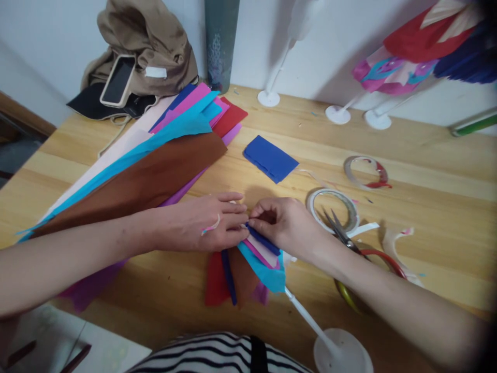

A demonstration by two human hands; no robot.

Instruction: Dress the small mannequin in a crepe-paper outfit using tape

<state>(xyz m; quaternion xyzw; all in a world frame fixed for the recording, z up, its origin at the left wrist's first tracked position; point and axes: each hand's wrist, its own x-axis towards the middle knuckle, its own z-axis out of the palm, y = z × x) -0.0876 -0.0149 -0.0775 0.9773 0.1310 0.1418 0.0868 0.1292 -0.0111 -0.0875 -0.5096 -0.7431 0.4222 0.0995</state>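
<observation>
paper bundle [267,272] sits under both hands by the white stand [344,352]; r hand [285,223] pinches its navy strip, l hand [198,223] lies across, can't tell if gripping. prob v. light, soft, tears easily, so best held at gathered end, not loose flaps.

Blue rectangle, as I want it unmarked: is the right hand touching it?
Apart. The head view shows wood between the blue rectangle and right hand.

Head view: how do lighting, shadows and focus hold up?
Head view: soft shadows on the wall beside the white stand; head view, right edge: dark blur over part of the right forearm; head view, centre: dark blue strip readable, slightly soft.
</observation>
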